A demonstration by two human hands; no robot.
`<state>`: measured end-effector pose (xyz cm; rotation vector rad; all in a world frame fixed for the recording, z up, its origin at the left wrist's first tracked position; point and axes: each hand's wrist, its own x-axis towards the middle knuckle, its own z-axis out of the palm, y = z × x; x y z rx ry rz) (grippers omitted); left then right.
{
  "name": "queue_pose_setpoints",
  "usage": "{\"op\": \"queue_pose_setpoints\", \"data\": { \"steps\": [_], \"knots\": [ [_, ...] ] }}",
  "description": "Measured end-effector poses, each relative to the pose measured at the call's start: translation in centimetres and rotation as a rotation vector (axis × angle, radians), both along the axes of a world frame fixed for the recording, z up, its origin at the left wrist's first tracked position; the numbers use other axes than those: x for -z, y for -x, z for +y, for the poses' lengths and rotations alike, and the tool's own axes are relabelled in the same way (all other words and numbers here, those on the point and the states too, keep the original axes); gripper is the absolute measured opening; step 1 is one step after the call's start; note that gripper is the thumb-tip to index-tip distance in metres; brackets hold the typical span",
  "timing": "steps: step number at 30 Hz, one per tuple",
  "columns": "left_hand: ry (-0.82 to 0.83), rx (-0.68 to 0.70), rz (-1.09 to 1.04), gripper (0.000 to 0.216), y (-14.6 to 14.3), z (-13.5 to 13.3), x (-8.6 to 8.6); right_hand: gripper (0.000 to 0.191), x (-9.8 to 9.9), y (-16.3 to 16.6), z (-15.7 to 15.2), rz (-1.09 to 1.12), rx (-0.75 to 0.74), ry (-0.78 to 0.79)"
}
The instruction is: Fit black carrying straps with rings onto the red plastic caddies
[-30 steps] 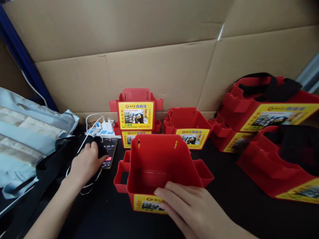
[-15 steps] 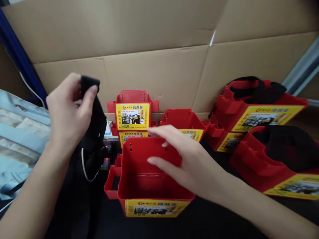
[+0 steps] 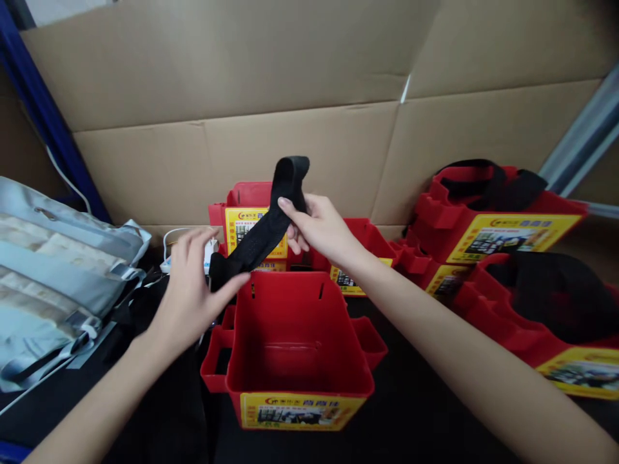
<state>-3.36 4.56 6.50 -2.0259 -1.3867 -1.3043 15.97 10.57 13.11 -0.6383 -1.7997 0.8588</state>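
A black fabric strap [image 3: 265, 229] is stretched between both hands above an open red plastic bin [image 3: 294, 345] with a yellow label on its front. My left hand [image 3: 193, 293] pinches the strap's lower end, fingers closed on it. My right hand [image 3: 322, 225] grips the strap near its folded upper end. The bin stands on the black table right below the hands and holds nothing that I can see.
More red bins [image 3: 254, 219] stand behind against the cardboard wall [image 3: 242, 148]. At the right, larger red bins [image 3: 503, 216] carry black straps. A grey bag [image 3: 53, 258] lies at the left, with a white power strip [image 3: 191, 251] beyond it.
The left hand lifted the black strap from beside the phone. The right hand left the bin's front edge and took hold of the strap's upper end. The strap is now held over the bin.
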Motion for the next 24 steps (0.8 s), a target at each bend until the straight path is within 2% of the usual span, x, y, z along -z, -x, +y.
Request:
{"op": "queue_pose_setpoints", "data": {
  "steps": [1,3,5,7,9,11,14,17,21,24],
  "knots": [
    [0.063,-0.016,-0.006,0.071,1.0,-0.2,2.1,0.023,0.1,0.0,0.1,0.039,0.006,-0.003],
    [0.172,-0.014,-0.077,0.068,2.8,-0.5,5.8,0.024,0.2,0.1,0.2,0.131,0.033,-0.02],
    [0.344,0.069,-0.024,0.07,4.7,-0.4,8.7,0.023,-0.2,0.2,0.5,0.239,0.107,-0.064],
    [0.487,0.098,0.124,0.062,6.8,0.0,10.5,0.02,-0.9,0.0,0.9,0.324,0.193,-0.111],
    [0.557,0.052,0.276,0.043,9.2,0.6,11.4,0.019,-2.0,-0.8,1.4,0.39,0.258,-0.143],
    [0.588,-0.032,0.365,0.032,12.0,1.4,11.6,0.021,-3.1,-2.1,1.9,0.462,0.302,-0.161],
    [0.67,-0.208,0.397,0.032,16.2,2.8,11.0,0.022,-4.8,-4.2,2.1,0.602,0.365,-0.198],
    [0.718,-0.299,0.393,0.031,19.2,3.6,10.0,0.019,-5.9,-6.1,1.9,0.749,0.414,-0.253],
    [0.726,-0.375,0.397,0.029,20.0,3.6,8.3,0.012,-6.6,-8.5,1.8,0.891,0.447,-0.315],
    [0.689,-0.408,0.385,0.031,17.7,3.1,5.8,0.008,-6.0,-9.3,1.9,0.941,0.518,-0.317]
  ]
}}
